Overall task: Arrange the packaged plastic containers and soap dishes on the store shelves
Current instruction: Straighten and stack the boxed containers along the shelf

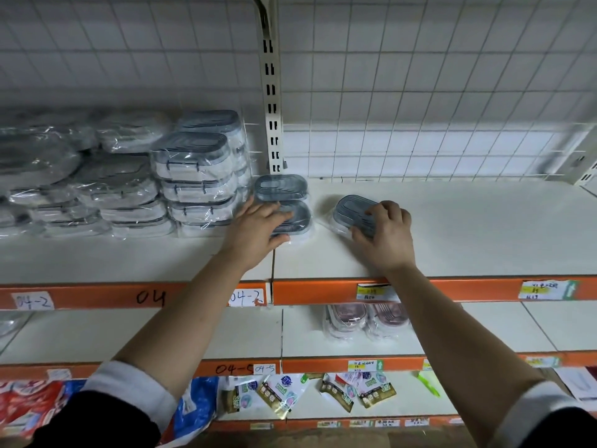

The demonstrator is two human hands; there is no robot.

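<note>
On the upper white shelf [468, 227], my left hand [258, 227] lies with straight fingers on a grey packaged soap dish [298, 218]. Behind that dish sits another grey one [280, 187], against the upright post. My right hand [386, 232] grips a third grey packaged soap dish [350, 210], which lies askew on the shelf a little to the right of the pair. Stacks of packaged clear plastic containers with grey lids [193, 176] fill the shelf to the left.
Behind the shelf runs a white wire grid wall [420, 92] with a slotted upright post [271, 101]. The shelf below holds two pink packaged soap dishes [366, 318]. Orange shelf edges [452, 287] carry price labels. Small packets [281, 394] hang lower down.
</note>
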